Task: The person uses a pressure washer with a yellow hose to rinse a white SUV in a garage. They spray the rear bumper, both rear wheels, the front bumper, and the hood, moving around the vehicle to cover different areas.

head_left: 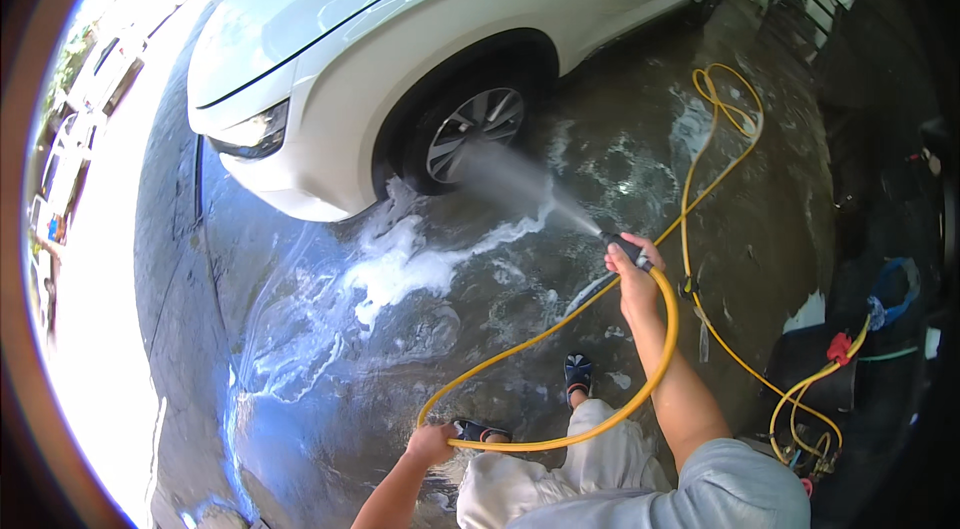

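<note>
My right hand (636,265) is wrapped round a dark hose nozzle (625,249), which throws a fan of water (530,187) at the front wheel (474,134) of a white car (400,59). From the back of the nozzle a yellow hose (590,437) loops down and across to my left hand (431,442). That hand, low and near my foot, is closed round the hose. Beyond it the hose bends up and runs off to the right. Spray blurs part of the wheel's spokes.
White foam (405,264) and water lie on the wet dark floor (400,359). More hose (725,144) is looped at the far right, and a hose end with a red fitting (839,348) sits at the lower right. My sandalled foot (577,372) stands below the nozzle.
</note>
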The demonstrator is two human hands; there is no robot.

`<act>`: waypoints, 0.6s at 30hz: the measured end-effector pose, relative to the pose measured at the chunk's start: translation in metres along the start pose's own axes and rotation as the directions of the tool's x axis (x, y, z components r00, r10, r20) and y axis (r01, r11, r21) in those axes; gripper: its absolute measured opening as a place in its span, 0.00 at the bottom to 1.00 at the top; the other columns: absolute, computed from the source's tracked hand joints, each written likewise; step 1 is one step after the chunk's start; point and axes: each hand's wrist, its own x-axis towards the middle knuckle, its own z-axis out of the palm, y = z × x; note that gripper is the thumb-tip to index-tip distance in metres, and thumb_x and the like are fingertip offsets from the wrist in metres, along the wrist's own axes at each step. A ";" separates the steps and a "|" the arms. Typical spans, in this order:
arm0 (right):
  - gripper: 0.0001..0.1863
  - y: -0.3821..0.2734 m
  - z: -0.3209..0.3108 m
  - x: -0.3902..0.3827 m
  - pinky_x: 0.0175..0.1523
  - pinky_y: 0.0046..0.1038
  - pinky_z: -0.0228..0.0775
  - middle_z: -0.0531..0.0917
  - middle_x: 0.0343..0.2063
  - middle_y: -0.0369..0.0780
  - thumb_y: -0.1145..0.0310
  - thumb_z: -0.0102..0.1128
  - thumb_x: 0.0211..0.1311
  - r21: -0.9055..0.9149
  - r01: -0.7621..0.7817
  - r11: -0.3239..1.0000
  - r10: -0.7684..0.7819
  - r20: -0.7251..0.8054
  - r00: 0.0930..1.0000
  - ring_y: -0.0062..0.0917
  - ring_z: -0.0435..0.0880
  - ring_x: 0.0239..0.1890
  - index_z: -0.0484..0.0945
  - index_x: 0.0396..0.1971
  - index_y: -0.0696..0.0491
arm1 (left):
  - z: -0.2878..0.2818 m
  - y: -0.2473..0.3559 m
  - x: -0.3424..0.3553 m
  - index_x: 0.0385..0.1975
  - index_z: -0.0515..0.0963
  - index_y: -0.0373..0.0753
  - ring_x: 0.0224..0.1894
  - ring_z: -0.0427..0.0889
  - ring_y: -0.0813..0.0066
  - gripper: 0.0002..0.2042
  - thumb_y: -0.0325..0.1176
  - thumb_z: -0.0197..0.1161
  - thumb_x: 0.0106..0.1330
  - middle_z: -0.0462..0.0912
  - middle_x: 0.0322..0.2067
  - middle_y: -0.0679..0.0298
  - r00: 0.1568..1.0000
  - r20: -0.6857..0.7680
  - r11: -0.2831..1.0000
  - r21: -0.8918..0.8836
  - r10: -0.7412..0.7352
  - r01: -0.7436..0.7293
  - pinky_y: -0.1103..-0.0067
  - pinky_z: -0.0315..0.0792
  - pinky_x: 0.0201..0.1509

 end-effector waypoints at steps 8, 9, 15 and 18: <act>0.16 0.002 0.022 -0.039 0.41 0.24 0.83 0.88 0.35 0.39 0.78 0.75 0.65 0.066 0.044 0.997 -0.041 -0.047 0.998 0.19 0.87 0.33 0.82 0.50 0.58 | -0.029 -0.065 -0.058 0.29 0.84 0.44 0.32 0.87 0.46 0.11 0.43 0.64 0.69 0.87 0.25 0.53 0.925 -0.373 0.997 -0.005 0.071 -0.078 0.54 0.80 0.41; 0.16 0.001 0.026 -0.045 0.40 0.23 0.83 0.88 0.35 0.40 0.78 0.75 0.65 0.095 0.065 0.993 -0.058 -0.073 0.996 0.19 0.87 0.32 0.81 0.50 0.58 | -0.033 -0.071 -0.068 0.27 0.84 0.43 0.29 0.86 0.45 0.14 0.44 0.62 0.73 0.85 0.22 0.52 0.900 -0.426 0.993 -0.023 0.093 -0.113 0.53 0.80 0.38; 0.15 -0.012 0.047 -0.081 0.36 0.22 0.83 0.88 0.36 0.40 0.78 0.75 0.65 0.087 0.095 0.992 -0.076 -0.198 0.977 0.20 0.88 0.31 0.82 0.49 0.57 | -0.058 -0.103 -0.141 0.25 0.81 0.42 0.28 0.85 0.44 0.14 0.42 0.63 0.72 0.85 0.22 0.52 0.870 -0.491 0.992 -0.092 0.029 -0.085 0.55 0.80 0.36; 0.14 -0.020 0.058 -0.101 0.36 0.22 0.82 0.88 0.36 0.39 0.76 0.75 0.66 0.081 0.059 0.995 -0.039 -0.230 0.972 0.20 0.88 0.31 0.82 0.49 0.55 | -0.074 -0.113 -0.191 0.26 0.81 0.42 0.27 0.85 0.44 0.12 0.40 0.64 0.71 0.84 0.21 0.53 0.862 -0.507 0.994 -0.095 -0.004 -0.051 0.56 0.79 0.33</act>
